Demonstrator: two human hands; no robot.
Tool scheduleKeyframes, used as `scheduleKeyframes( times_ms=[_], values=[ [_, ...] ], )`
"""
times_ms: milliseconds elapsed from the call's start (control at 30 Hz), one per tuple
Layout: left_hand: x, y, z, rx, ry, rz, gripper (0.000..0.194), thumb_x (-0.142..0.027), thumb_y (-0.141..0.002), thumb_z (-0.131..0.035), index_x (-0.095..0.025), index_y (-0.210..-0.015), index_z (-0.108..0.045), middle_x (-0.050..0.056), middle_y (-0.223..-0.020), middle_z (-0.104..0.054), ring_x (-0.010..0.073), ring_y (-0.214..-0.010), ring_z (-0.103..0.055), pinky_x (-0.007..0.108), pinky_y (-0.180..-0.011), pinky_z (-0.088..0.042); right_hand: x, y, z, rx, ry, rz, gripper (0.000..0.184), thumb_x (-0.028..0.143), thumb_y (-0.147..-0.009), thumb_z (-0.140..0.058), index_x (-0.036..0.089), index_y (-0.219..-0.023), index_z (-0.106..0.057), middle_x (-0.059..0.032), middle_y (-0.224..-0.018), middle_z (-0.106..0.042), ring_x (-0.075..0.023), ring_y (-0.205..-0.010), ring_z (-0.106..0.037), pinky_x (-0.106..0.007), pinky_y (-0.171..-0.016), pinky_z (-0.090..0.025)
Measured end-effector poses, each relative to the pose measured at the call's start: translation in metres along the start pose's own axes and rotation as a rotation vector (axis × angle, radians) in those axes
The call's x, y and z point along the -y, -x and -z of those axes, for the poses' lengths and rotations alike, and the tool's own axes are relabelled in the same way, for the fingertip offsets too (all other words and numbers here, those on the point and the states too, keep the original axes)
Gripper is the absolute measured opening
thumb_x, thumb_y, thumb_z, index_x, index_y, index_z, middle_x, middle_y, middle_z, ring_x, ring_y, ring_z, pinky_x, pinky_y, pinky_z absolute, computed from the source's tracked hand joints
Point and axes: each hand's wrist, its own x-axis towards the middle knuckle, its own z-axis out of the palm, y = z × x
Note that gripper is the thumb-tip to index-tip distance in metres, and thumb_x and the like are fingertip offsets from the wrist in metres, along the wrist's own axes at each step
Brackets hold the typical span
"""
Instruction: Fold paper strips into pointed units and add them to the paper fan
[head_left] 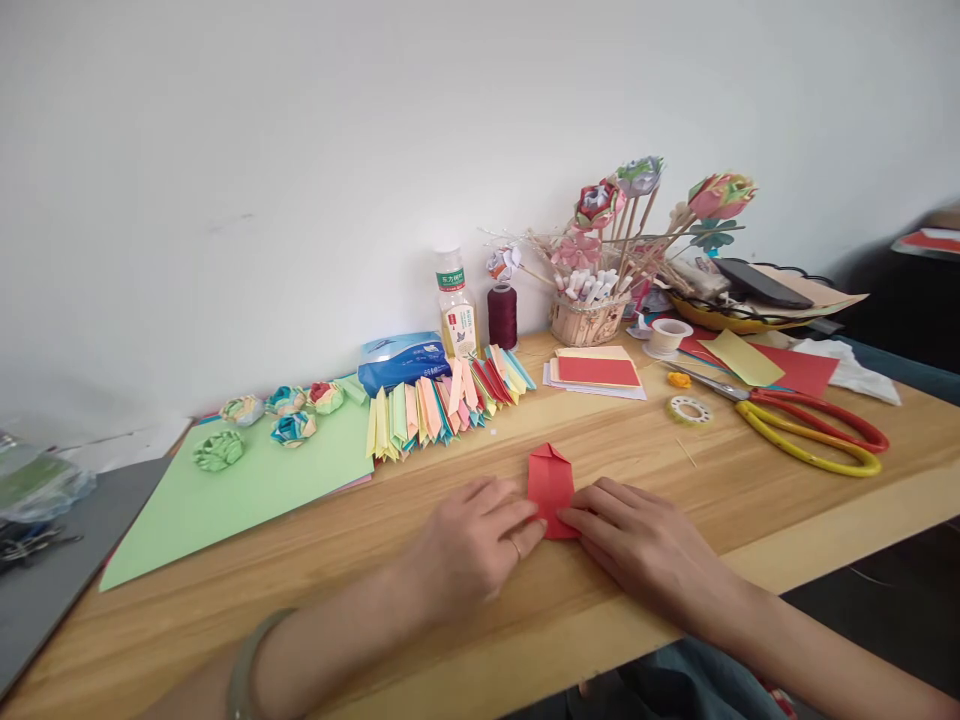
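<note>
A small piece of red paper (551,490) lies on the wooden table with its top corners folded in. From the left, my left hand (480,530) holds the lower part of the paper, fingers curled and tips on its edge. My right hand (637,540) grips the lower right edge with bent fingers pressed together. Both thumbs are mostly hidden. Beyond the hands stands a row of folded colored paper pieces (431,410). A stack of paper rectangles (596,372), red on top, lies behind to the right.
Scissors (806,425) with red and yellow handles, a tape roll (689,410) and a toothpick (686,453) lie right. Paper flowers (219,450) rest on green sheets (247,510) at left. A bottle (458,310), thread spool (502,317) and flower basket (587,322) stand along the wall.
</note>
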Motion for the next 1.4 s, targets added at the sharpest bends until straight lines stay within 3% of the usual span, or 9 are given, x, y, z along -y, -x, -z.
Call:
scheduleKeyframes(
  times_ms=[100, 400, 600, 733, 1000, 1400],
  values=[
    [-0.010, 0.002, -0.003, 0.087, -0.072, -0.034, 0.024, -0.013, -0.094, -0.041, -0.012, -0.102, -0.063, 0.008, -0.094, -0.067, 0.0206, -0.098, -0.058, 0.036, -0.086, -0.047, -0.004, -0.006, 0.001, 0.022, -0.048, 0.029, 0.030, 0.014, -0.094, -0.035, 0.017, -0.093, -0.064, -0.0070, -0.082, -0.062, -0.0178, -0.072, -0.055, -0.030, -0.063, -0.045],
    [-0.013, 0.000, 0.000, -0.004, -0.139, -0.049, 0.025, -0.011, -0.093, -0.041, -0.013, -0.095, -0.065, 0.008, -0.097, -0.067, 0.0231, -0.100, -0.057, 0.040, -0.089, -0.045, -0.017, -0.010, 0.013, 0.098, -0.228, 0.054, 0.027, 0.017, -0.094, -0.039, 0.019, -0.087, -0.065, -0.0053, -0.084, -0.063, -0.0152, -0.075, -0.056, -0.028, -0.064, -0.044],
    [-0.015, -0.002, -0.003, 0.052, -0.076, -0.044, 0.023, -0.007, -0.091, -0.043, -0.010, -0.082, -0.063, 0.009, -0.091, -0.065, 0.0210, -0.095, -0.058, 0.035, -0.083, -0.049, -0.015, -0.010, 0.006, 0.150, -0.469, -0.196, 0.018, 0.025, -0.091, -0.050, 0.020, -0.082, -0.065, -0.0041, -0.085, -0.062, -0.0165, -0.079, -0.059, -0.028, -0.069, -0.046],
    [-0.017, 0.000, -0.007, 0.077, -0.053, -0.021, 0.023, -0.008, -0.093, -0.039, -0.011, -0.086, -0.061, 0.009, -0.086, -0.063, 0.0193, -0.092, -0.058, 0.033, -0.079, -0.051, -0.013, -0.013, 0.005, 0.180, -0.578, -0.310, 0.020, 0.028, -0.090, -0.050, 0.020, -0.078, -0.064, -0.0041, -0.082, -0.063, -0.0165, -0.079, -0.059, -0.028, -0.071, -0.046],
    [-0.018, 0.004, -0.009, 0.124, -0.012, 0.020, 0.023, -0.009, -0.095, -0.037, -0.010, -0.092, -0.060, 0.010, -0.088, -0.062, 0.0184, -0.090, -0.059, 0.031, -0.076, -0.053, -0.005, -0.016, 0.001, 0.163, -0.453, -0.463, 0.019, 0.019, -0.085, -0.051, 0.018, -0.067, -0.055, -0.0037, -0.074, -0.059, -0.0165, -0.068, -0.055, -0.028, -0.060, -0.041],
    [-0.020, 0.003, -0.007, 0.121, -0.002, 0.031, 0.028, -0.009, -0.094, -0.031, -0.008, -0.093, -0.059, 0.009, -0.083, -0.059, 0.0200, -0.085, -0.059, 0.030, -0.070, -0.053, 0.001, -0.011, -0.010, 0.082, -0.367, -0.435, 0.014, 0.012, -0.081, -0.048, 0.019, -0.069, -0.047, -0.0044, -0.075, -0.054, -0.0194, -0.071, -0.052, -0.031, -0.063, -0.042]
  ],
)
